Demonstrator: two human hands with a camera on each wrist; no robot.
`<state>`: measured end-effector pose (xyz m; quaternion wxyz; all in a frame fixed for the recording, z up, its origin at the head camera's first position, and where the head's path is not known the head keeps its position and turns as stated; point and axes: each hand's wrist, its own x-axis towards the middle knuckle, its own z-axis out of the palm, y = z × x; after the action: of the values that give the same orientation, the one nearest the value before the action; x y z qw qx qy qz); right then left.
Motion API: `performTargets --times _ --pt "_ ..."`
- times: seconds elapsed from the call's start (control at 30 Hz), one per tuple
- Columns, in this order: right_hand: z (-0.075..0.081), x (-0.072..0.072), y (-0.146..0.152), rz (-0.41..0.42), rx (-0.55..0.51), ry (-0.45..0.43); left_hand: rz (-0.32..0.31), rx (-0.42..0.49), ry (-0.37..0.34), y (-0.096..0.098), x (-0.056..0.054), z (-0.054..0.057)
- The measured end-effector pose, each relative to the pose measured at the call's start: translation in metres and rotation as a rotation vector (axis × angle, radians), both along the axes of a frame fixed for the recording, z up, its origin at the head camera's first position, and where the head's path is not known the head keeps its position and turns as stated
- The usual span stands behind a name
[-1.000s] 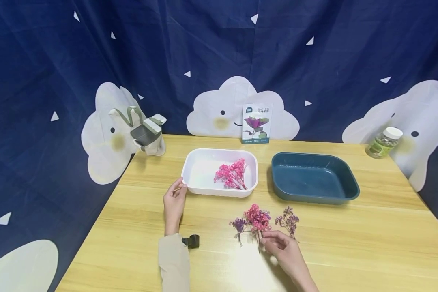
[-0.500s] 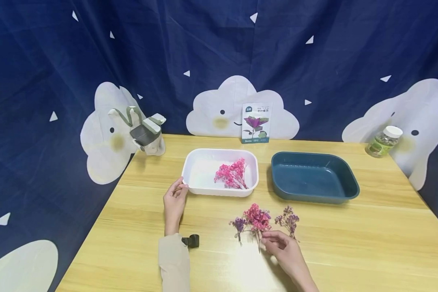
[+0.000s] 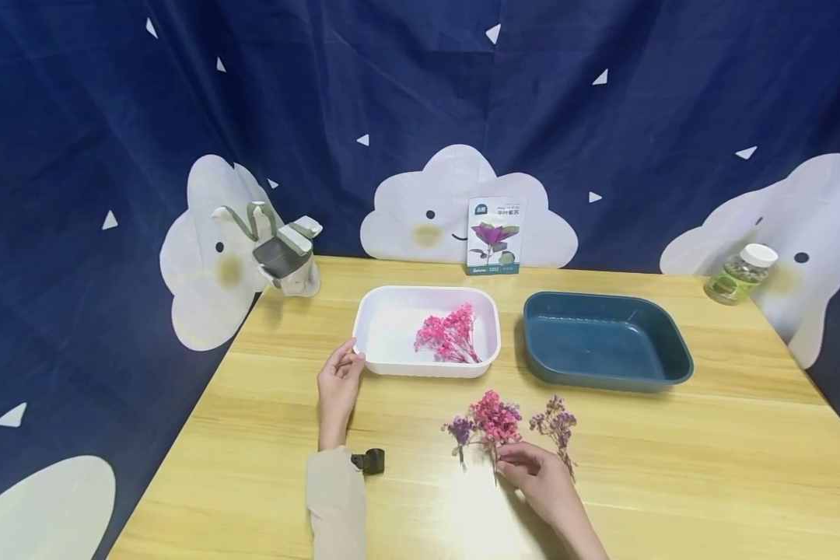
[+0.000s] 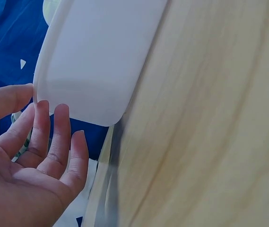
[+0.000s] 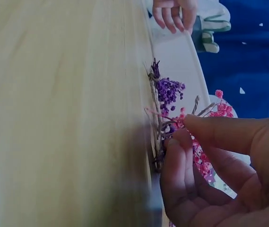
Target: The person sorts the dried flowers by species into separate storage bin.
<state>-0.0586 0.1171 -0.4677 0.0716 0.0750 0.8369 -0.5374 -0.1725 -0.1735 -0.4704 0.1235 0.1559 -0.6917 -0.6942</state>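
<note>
Little had changed over the last second. In the head view the scene sat slightly further right, which suggested a small head movement: the white tray (image 3: 385, 327), the teal tray (image 3: 595, 346) and the flowers on the bench (image 3: 252, 467) kept their places relative to one another. The one real difference was at the right hand (image 3: 542, 478), which had edged a little left, so that more of the stem of the larger purple sprig (image 3: 554, 420) beside it showed.

The right thumb and forefinger pinched thin stems of the pink-and-purple dried-flower bunch (image 3: 495, 418), which was in front of the white tray's right end; whether it was fully resting on the bench could not be told. A smaller purple sprig (image 3: 460, 429) lay just left of it. The left hand (image 3: 337, 393) stayed at the white tray's near-left corner, thumb and forefinger pinching the rim, the other fingers loosely bent. A pink dried-flower sprig (image 3: 450, 336) lay in that tray's right half.

This looked like a fine adjustment at the stems: the grip seemed settled, but the bunch had not visibly come apart.
</note>
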Motion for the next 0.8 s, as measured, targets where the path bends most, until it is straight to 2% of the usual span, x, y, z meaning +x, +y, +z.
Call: performTargets --times 0.23,0.43,0.6,0.8 --pt "0.000 -0.006 -0.005 0.011 0.016 -0.021 -0.018 -0.020 0.012 0.006 0.012 0.024" --pt "0.000 -0.008 -0.007 -0.021 0.034 -0.030 -0.028 -0.016 0.028 0.006 0.013 0.025" --pt "0.000 -0.009 -0.008 -0.032 0.046 -0.018 -0.019 -0.015 0.006 0.006 0.013 0.025" --pt "0.005 -0.007 -0.007 -0.054 -0.038 -0.028 -0.020 -0.013 0.002 0.006 0.013 0.027"
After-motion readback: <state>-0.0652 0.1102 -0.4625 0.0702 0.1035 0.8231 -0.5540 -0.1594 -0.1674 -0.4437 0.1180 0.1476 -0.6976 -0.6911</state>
